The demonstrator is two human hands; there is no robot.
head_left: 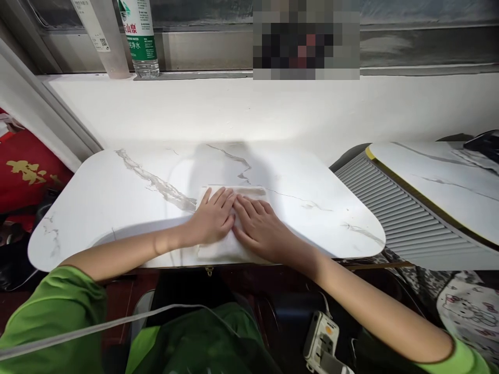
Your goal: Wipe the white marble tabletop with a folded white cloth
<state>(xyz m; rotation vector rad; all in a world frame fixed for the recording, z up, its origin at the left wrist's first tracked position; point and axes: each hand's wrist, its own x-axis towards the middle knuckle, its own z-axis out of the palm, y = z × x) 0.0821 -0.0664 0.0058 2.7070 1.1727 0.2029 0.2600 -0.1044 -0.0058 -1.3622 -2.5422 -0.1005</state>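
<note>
Evidently, your left hand (214, 215) and right hand (263, 227) lie palms down near the centre of the frame, angled inward and close together, fingers extended and clasping nothing. They hide the middle of the pale cloth (230, 251) — its folds are hard to make out — and a pixelated patch (306, 39) blots out the upper right of centre. The cloth lies flat beneath your hands on the white tabletop (312, 208), edges showing above and below them.

Probably a home, judging by the marble-patterned table (319, 182), water bottle (142, 36) at eleven o'clock, red bag (31, 166) at nine and cartoon-print fabric (468, 309) at four.
</note>
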